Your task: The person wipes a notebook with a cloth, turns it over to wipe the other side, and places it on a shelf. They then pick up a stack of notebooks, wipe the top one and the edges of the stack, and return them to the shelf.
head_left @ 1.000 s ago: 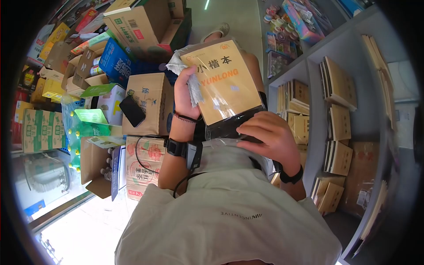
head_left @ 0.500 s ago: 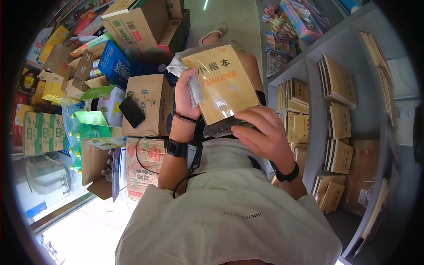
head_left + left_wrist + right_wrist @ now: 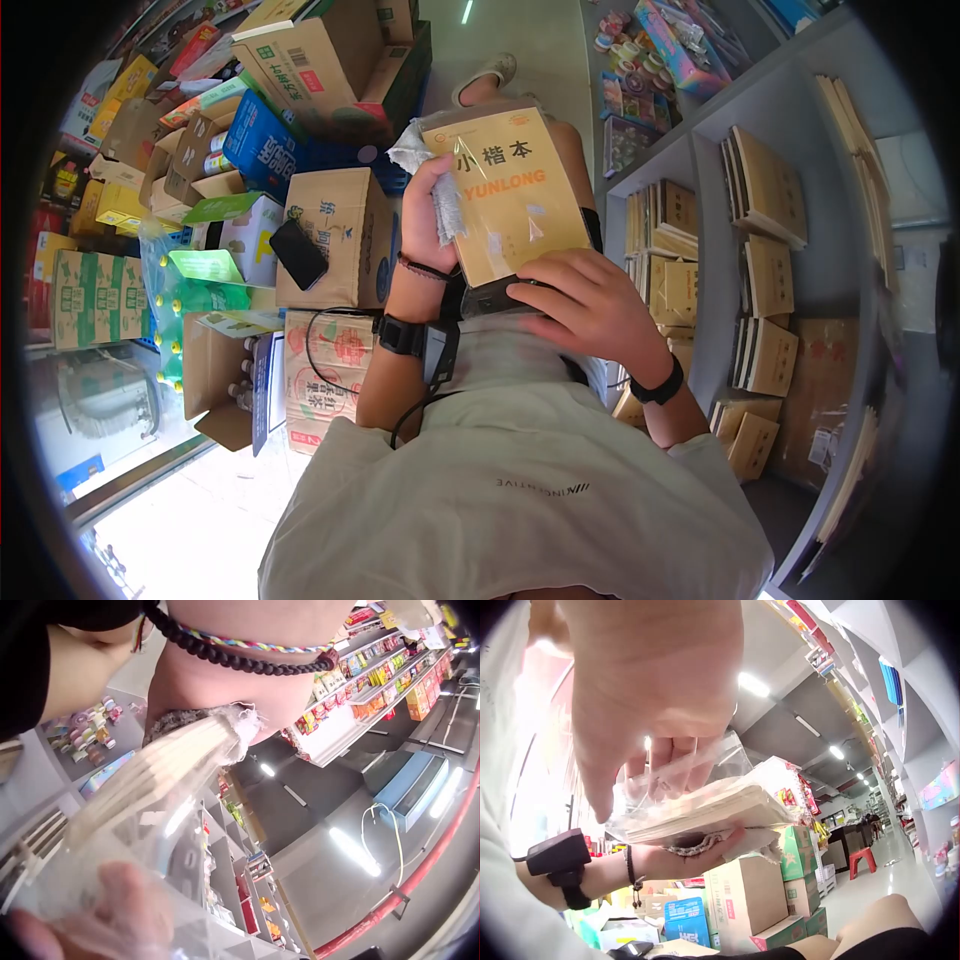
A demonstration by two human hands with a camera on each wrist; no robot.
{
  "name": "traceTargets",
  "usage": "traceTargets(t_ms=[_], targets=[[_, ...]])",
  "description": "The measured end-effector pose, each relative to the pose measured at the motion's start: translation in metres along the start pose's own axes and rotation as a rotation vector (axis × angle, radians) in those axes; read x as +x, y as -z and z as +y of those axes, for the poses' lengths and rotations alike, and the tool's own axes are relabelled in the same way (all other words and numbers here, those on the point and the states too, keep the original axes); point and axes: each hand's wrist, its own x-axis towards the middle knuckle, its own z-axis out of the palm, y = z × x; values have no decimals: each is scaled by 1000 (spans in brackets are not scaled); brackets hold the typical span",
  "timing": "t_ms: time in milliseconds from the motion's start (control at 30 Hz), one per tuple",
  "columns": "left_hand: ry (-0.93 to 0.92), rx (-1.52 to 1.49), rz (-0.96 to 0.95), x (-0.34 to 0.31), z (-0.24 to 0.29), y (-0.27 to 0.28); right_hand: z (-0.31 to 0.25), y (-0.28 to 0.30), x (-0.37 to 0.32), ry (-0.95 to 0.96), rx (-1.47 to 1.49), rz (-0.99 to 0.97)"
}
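Observation:
A stack of tan notebooks in a clear plastic bag is held upright before the person's lap. My left hand grips its left edge, with a grey-white cloth between palm and books. Most of those fingers are hidden behind the stack. At the lower edge, my right hand rests its loosely bent fingers on the plastic flap, thumb apart below them. In the right wrist view the clear film overlaps the right fingertips, and the page edges show beneath.
Grey shelves with standing notebooks line the right side. To the left are cardboard cartons, a black phone lying on one, and green bottles. A cable hangs by the left forearm.
My right hand moved up onto the book's lower corner, then left along the lower edge. The stack shifted slightly right and down, with the left hand keeping its grip.

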Motion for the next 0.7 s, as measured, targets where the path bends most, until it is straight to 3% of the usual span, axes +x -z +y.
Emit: traceTargets(t_ms=[233, 400, 633, 700], targets=[[-17, 2, 20, 2, 0, 5, -6, -4, 5, -23, -4, 103], [-16, -23, -11, 0, 1, 0, 5, -13, 7, 17, -4, -10], [-12, 44, -16, -3, -2, -1, 13, -13, 7, 18, 83, 40], [14, 56, -28, -4, -3, -3, 15, -6, 8, -62, 139, -51]])
